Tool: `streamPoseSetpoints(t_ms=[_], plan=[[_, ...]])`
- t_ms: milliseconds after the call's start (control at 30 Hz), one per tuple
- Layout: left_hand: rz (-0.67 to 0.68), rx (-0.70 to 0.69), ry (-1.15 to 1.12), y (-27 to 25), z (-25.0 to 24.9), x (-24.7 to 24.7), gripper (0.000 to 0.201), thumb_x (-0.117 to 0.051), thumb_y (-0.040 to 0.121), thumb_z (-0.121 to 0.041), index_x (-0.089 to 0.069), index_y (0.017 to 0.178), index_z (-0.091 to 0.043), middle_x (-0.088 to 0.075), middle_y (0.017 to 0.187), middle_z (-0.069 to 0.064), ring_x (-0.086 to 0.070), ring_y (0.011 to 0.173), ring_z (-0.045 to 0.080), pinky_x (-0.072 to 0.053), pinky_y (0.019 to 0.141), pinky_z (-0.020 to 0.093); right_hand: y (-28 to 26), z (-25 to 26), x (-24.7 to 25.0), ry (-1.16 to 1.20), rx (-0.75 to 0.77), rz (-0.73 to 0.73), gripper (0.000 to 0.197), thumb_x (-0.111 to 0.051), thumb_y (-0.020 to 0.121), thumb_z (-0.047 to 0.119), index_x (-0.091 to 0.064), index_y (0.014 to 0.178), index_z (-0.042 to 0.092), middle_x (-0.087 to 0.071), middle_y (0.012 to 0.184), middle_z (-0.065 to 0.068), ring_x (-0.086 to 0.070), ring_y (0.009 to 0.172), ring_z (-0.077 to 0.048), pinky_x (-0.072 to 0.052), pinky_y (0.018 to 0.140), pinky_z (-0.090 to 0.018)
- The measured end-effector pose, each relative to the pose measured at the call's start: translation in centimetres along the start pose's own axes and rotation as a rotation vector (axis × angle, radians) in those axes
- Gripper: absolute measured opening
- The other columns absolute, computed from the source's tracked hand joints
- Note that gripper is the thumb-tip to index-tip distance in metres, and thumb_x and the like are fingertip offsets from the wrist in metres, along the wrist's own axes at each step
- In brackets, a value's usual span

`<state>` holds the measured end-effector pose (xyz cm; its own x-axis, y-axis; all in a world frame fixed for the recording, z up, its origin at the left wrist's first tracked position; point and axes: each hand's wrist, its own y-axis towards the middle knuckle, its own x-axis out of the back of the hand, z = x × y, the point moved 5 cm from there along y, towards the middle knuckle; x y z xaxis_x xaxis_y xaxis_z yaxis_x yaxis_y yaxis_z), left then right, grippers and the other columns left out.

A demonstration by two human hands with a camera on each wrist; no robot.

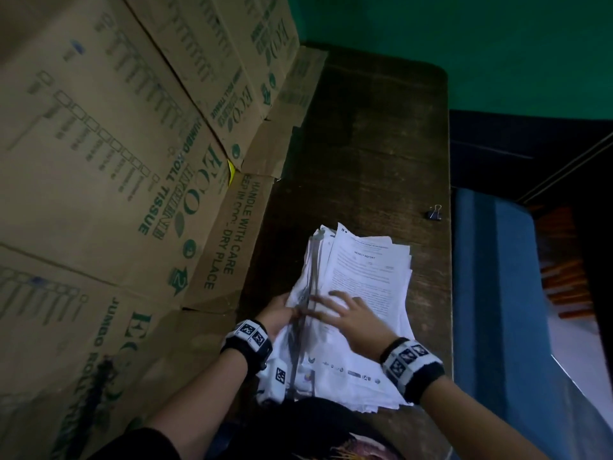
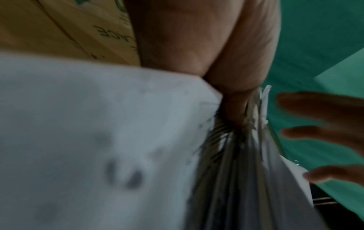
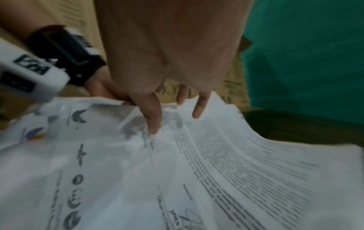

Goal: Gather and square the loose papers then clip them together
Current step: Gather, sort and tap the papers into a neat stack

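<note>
Dark worn wooden table, green wall behind, printed brown cardboard boxes alongside, loose white printed papers near its front edge, left hand gripping their lifted side, right hand pressing flat with spread fingers, small black binder clip lying apart

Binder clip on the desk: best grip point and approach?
Likely pinch the binder clip by its black body, from above, with the right hand, which is nearer. Its wire handles stick up, it lies alone near the desk's right edge, clear of the papers.
</note>
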<state>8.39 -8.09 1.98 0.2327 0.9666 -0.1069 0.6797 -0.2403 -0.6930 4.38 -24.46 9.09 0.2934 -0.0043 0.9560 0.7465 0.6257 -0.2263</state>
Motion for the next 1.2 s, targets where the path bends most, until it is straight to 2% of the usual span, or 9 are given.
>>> streamPoseSetpoints(t_ms=[133,267,367,500,667,833,933,1000,1200], plan=[[0.126,0.072,-0.147,-1.2,-0.2,-1.1,0.037,-0.054,0.085,0.004,-0.062,0.120,-0.006,-0.066,0.112,0.024,-0.062,0.106,0.041,-0.049,0.097,0.052,1.7,1.5,-1.1,-0.082,0.065,0.069,0.087,-0.052,0.074,-0.015,-0.030,0.145,0.031,-0.024,0.155,-0.001,-0.037,0.125,-0.037,-0.052,0.076,-0.045],[0.184,0.133,-0.134,-2.3,0.7,-2.9,0.036,-0.054,0.077,0.001,-0.066,0.111,0.000,-0.063,0.100,0.029,-0.063,0.097,0.040,-0.046,0.097,0.052,1.6,2.3,-1.4,-0.097,0.105,0.066,0.065,-0.037,0.072,-0.005,-0.054,0.125,0.028,-0.051,0.124,-0.011,-0.052,0.102,-0.038,-0.056,0.062,-0.039],[0.132,0.108,-0.184,-2.8,1.5,-3.3,0.034,-0.051,0.084,0.006,-0.065,0.113,-0.004,-0.066,0.102,0.026,-0.066,0.093,0.037,-0.055,0.085,0.042,1.1,2.3,-1.6,-0.112,0.101,0.036,0.051,-0.045,0.073,-0.003,-0.066,0.110,0.024,-0.058,0.110,-0.015,-0.053,0.096,-0.037,-0.056,0.053,-0.036],[0.074,0.043,-0.163,-3.5,1.8,-3.6,0.043,-0.051,0.084,0.009,-0.062,0.119,-0.013,-0.070,0.106,0.019,-0.067,0.098,0.035,-0.056,0.086,0.043,0.2,2.3,-1.3,-0.124,0.076,0.025,0.055,-0.070,0.064,-0.010,-0.069,0.108,0.023,-0.057,0.121,-0.010,-0.053,0.101,-0.035,-0.054,0.048,-0.036],[-0.101,-0.004,-0.157,-4.2,1.4,-1.7,0.045,-0.044,0.085,0.013,-0.058,0.121,-0.011,-0.066,0.105,0.019,-0.065,0.092,0.034,-0.055,0.083,0.041,-0.6,0.7,-0.6,-0.074,-0.034,0.022,0.052,-0.064,0.065,-0.014,-0.066,0.105,0.020,-0.063,0.111,0.001,-0.058,0.092,-0.034,-0.038,0.041,-0.029],[-0.180,0.168,-0.031,-4.2,3.0,2.6,0.046,-0.061,0.085,-0.003,-0.050,0.130,-0.001,-0.061,0.118,0.020,-0.059,0.108,0.036,-0.046,0.099,0.049,-0.6,-0.2,-1.1,0.025,-0.037,0.061,0.051,-0.042,0.075,-0.024,-0.057,0.114,0.005,-0.053,0.118,-0.011,-0.045,0.112,-0.038,-0.040,0.053,-0.033],[-0.207,0.276,0.060,-4.3,4.2,2.4,0.102,-0.084,0.065,-0.040,-0.031,0.144,-0.003,-0.041,0.143,0.015,-0.041,0.132,0.034,-0.034,0.110,0.042,-0.1,0.5,-1.3,0.051,-0.005,0.070,0.043,-0.043,0.075,-0.026,-0.064,0.102,0.000,-0.055,0.114,-0.014,-0.046,0.111,-0.041,-0.046,0.055,-0.035],[-0.235,0.285,0.112,-4.2,4.8,1.4,0.113,-0.085,0.060,-0.050,-0.028,0.144,-0.003,-0.038,0.147,0.014,-0.039,0.134,0.033,-0.036,0.108,0.039,0.0,0.8,-1.4,0.054,0.002,0.076,0.034,-0.047,0.074,-0.026,-0.068,0.086,-0.003,-0.058,0.113,-0.016,-0.050,0.108,-0.043,-0.048,0.052,-0.035],[-0.374,0.100,0.189,-4.1,3.3,2.0,0.065,-0.081,0.060,-0.027,-0.059,0.116,-0.002,-0.065,0.118,0.014,-0.065,0.100,0.030,-0.054,0.091,0.042,-0.1,1.0,-1.6,-0.070,-0.054,0.156,0.040,-0.043,0.081,-0.017,-0.065,0.107,0.002,-0.050,0.131,-0.009,-0.043,0.115,-0.037,-0.049,0.064,-0.038]])
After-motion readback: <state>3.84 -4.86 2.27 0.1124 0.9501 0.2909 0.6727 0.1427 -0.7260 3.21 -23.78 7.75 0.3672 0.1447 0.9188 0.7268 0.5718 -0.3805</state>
